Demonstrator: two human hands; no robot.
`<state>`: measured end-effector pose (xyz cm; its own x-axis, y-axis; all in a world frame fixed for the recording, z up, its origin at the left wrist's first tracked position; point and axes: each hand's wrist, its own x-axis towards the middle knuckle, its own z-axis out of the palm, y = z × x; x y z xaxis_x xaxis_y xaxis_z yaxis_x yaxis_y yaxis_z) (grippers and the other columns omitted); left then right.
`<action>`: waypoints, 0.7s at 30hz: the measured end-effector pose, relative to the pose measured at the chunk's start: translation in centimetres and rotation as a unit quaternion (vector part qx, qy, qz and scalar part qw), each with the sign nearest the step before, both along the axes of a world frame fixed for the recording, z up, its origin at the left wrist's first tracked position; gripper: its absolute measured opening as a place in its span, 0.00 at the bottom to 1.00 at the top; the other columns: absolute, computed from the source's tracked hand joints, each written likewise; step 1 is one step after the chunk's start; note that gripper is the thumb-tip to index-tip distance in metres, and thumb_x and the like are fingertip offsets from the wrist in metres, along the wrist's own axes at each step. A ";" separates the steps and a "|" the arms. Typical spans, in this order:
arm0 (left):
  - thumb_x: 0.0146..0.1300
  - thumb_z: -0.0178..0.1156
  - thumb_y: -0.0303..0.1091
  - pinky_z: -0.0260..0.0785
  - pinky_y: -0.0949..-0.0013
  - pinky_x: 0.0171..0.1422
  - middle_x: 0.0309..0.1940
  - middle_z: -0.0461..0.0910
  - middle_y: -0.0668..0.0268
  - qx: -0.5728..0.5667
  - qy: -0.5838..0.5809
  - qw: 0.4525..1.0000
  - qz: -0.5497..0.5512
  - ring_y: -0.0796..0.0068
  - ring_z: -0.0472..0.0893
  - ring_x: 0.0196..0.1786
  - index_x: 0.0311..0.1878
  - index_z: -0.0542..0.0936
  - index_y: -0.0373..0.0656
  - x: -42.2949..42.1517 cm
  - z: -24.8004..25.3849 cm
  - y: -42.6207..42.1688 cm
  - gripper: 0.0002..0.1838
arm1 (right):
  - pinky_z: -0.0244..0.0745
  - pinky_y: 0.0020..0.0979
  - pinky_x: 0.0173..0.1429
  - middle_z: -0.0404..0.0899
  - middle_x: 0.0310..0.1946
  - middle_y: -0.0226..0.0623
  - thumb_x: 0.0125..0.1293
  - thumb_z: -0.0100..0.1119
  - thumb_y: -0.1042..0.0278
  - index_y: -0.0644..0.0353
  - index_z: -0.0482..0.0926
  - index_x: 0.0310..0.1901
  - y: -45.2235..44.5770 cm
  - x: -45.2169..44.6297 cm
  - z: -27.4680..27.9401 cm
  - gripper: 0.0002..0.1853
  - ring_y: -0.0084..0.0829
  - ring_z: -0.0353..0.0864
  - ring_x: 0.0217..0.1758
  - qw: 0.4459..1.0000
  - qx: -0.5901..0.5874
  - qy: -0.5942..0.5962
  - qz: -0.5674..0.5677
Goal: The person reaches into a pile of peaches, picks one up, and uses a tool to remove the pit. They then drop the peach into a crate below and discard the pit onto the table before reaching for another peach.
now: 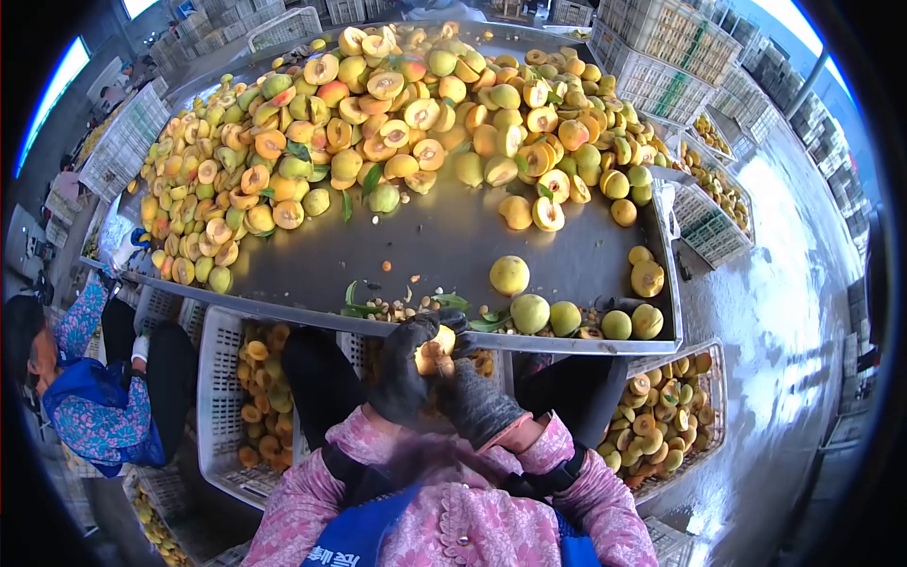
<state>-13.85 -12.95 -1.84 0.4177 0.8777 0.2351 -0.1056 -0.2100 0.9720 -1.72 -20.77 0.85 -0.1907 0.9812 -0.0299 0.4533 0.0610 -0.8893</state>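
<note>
My left hand (402, 370), in a dark glove, is closed around a cut yellow peach (435, 352) just below the near edge of the metal table (312, 250). Close beside it is my right hand (479, 402), gloved in dark grey, its fingers curled in at the peach's right side. What those fingers grip is hidden. On the table's near edge lie pits and scraps (406, 307) with green leaves. A few whole peaches (530, 313) sit to the right of them. Halved and whole peaches (378, 113) are heaped across the far side.
Crates of peach halves stand on both sides of my legs, a left crate (219, 416) and a right crate (718, 397). At the left sits a co-worker (109, 406) in a blue apron. Stacked crates (661, 57) rise behind the table. The floor (784, 312) at right looks wet.
</note>
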 end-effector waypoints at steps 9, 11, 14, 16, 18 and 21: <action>0.60 0.52 0.26 0.67 0.62 0.58 0.46 0.78 0.51 0.014 0.072 0.994 -0.085 0.58 0.78 0.49 0.47 0.72 0.32 -1.2 1.6 0.6 0.13 | 0.71 0.33 0.39 0.74 0.32 0.41 0.58 0.58 0.72 0.63 0.66 0.47 -0.7 -0.1 -0.7 0.17 0.34 0.75 0.36 0.997 -0.002 -0.065 0.042; 0.59 0.52 0.25 0.67 0.62 0.58 0.46 0.78 0.52 -0.106 -0.009 0.992 -0.068 0.58 0.78 0.49 0.48 0.73 0.32 -1.1 1.1 0.3 0.14 | 0.71 0.34 0.40 0.74 0.32 0.41 0.58 0.58 0.71 0.63 0.66 0.46 -0.9 0.1 -0.2 0.16 0.35 0.75 0.35 0.997 0.042 -0.050 0.027; 0.59 0.51 0.25 0.67 0.63 0.58 0.47 0.78 0.53 -0.131 -0.064 0.989 -0.016 0.59 0.78 0.50 0.48 0.75 0.33 -0.8 1.2 -0.5 0.14 | 0.71 0.35 0.42 0.74 0.32 0.42 0.58 0.58 0.71 0.62 0.67 0.46 -1.1 -0.4 1.1 0.16 0.36 0.75 0.35 0.999 -0.026 -0.015 -0.019; 0.60 0.51 0.26 0.68 0.64 0.58 0.46 0.78 0.55 -0.113 -0.058 0.992 0.018 0.62 0.78 0.50 0.48 0.76 0.33 -0.5 2.1 -0.9 0.14 | 0.71 0.34 0.43 0.74 0.33 0.41 0.59 0.56 0.71 0.61 0.67 0.46 -1.2 -0.5 1.5 0.15 0.36 0.74 0.36 0.998 -0.064 -0.025 -0.018; 0.61 0.50 0.28 0.68 0.66 0.58 0.46 0.78 0.57 -0.125 -0.046 0.990 0.042 0.65 0.77 0.50 0.48 0.76 0.32 -0.2 3.4 -1.4 0.14 | 0.71 0.33 0.44 0.74 0.34 0.41 0.61 0.53 0.71 0.60 0.67 0.46 -1.2 -0.4 1.7 0.12 0.35 0.74 0.39 0.996 -0.049 -0.073 0.023; 0.60 0.51 0.26 0.70 0.65 0.56 0.46 0.77 0.54 -0.192 -0.074 0.977 0.059 0.65 0.78 0.48 0.47 0.77 0.34 0.0 4.3 -1.6 0.13 | 0.70 0.31 0.44 0.73 0.37 0.39 0.66 0.46 0.70 0.59 0.68 0.46 -1.5 -1.5 -5.6 0.09 0.31 0.72 0.44 0.992 -0.121 -0.022 0.033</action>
